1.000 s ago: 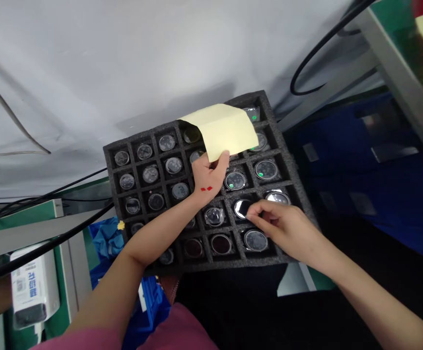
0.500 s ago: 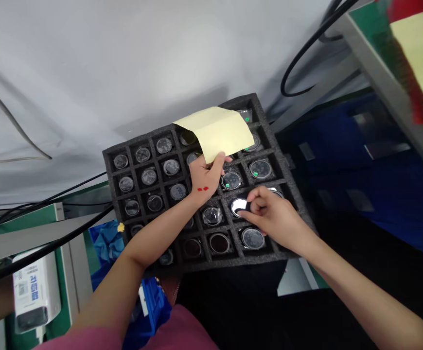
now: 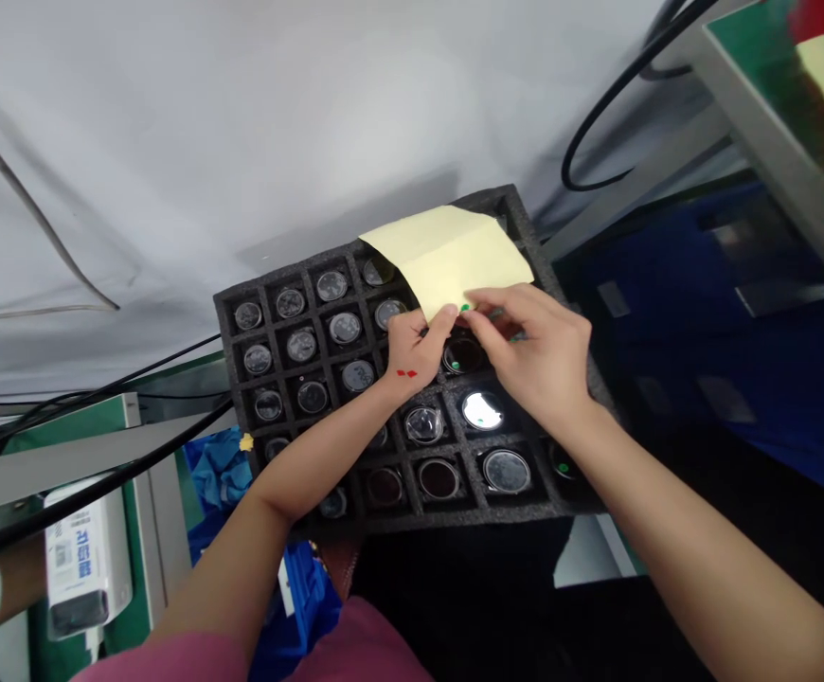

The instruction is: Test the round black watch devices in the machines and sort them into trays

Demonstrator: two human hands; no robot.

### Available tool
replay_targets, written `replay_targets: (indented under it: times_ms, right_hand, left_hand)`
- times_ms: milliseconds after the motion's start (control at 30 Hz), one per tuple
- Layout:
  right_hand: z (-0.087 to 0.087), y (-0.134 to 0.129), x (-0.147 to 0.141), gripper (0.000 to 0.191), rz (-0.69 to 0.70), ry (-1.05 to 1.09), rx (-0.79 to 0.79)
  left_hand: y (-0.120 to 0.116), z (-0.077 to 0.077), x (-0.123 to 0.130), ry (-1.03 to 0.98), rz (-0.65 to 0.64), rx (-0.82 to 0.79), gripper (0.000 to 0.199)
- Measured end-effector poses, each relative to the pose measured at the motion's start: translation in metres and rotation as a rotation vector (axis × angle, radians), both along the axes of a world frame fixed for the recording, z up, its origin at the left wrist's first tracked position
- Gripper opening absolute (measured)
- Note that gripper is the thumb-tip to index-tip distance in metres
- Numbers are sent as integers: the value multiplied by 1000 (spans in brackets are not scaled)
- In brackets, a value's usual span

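Note:
A pale yellow sheet of paper (image 3: 465,251) is pinched at its lower corner by my left hand (image 3: 414,352), thumb on top. At that corner, between both hands' fingertips, shows a small green dot sticker (image 3: 464,308). My right hand (image 3: 544,350) has its thumb and forefinger closed on it. Beneath both hands lies a black foam tray (image 3: 419,518) divided into square cells holding round, glassy discs. One shiny disc (image 3: 482,410) below my right hand bears a green dot. The sheet and my hands hide several cells.
A white wall (image 3: 241,123) rises behind the tray. Black cables (image 3: 92,502) cross at left, above a white box-shaped device (image 3: 85,559) on a green surface. Blue bins (image 3: 703,284) stand at right below a metal-edged bench (image 3: 774,142).
My right hand has moved up from the shiny disc to the sheet's lower edge, at the green sticker. A green dot now shows on that disc. My left hand still holds the sheet.

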State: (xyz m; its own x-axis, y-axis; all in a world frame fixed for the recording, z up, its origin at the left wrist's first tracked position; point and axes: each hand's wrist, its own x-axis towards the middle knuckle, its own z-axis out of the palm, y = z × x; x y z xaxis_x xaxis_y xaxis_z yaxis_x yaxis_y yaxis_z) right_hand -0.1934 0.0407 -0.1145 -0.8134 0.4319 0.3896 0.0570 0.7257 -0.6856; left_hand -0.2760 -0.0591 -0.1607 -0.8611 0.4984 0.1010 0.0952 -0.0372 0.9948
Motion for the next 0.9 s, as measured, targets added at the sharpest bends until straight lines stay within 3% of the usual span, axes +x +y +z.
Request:
replay_targets:
  times_ms: [200, 433, 767, 900]
  right_hand:
    - [1, 1, 4, 20, -39, -136, 101]
    - [1, 1, 4, 25, -42, -126, 222]
    - [-5, -1, 0, 24, -59, -168, 237]
    - [4, 2, 10, 18, 7, -177, 180]
  left_hand:
    - [-1, -1, 1, -39, -13, -61, 64]
    - [0, -1, 1, -45, 1, -69, 62]
    - [0, -2, -1, -47, -12, -51, 58]
    - [0, 1, -1, -60, -7, -43, 57]
